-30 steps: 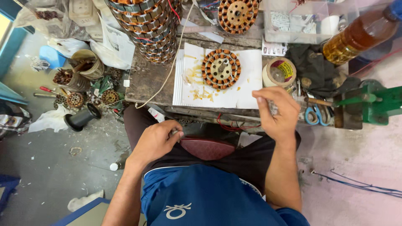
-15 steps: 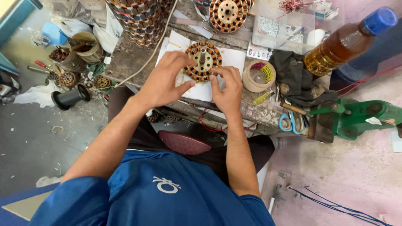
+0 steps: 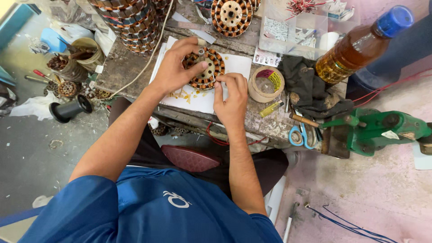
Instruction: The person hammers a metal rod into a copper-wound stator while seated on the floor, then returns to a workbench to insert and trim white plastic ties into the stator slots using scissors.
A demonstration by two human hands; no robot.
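Observation:
A round stator with copper windings (image 3: pixel 211 67) lies on a white sheet of paper (image 3: pixel 234 67) on the low wooden bench (image 3: pixel 121 72). My left hand (image 3: pixel 177 67) grips the stator's left side, thumb across its top. My right hand (image 3: pixel 231 96) pinches at the stator's right rim with fingers closed; what it pinches is too small to tell.
Stacked stators (image 3: pixel 130 20) and another stator (image 3: pixel 231 15) stand at the bench's back. A tape roll (image 3: pixel 265 83), dark rag (image 3: pixel 306 85), amber bottle with blue cap (image 3: pixel 360 45), blue-handled scissors (image 3: pixel 299 135), a green tool (image 3: pixel 382 130) and clear parts box (image 3: pixel 297 27) lie right. A black spool (image 3: pixel 69 109) lies on the floor.
A second ago my hands were near my lap and the bench's front edge. Both moved up onto the stator and stay there; the view has shifted slightly closer.

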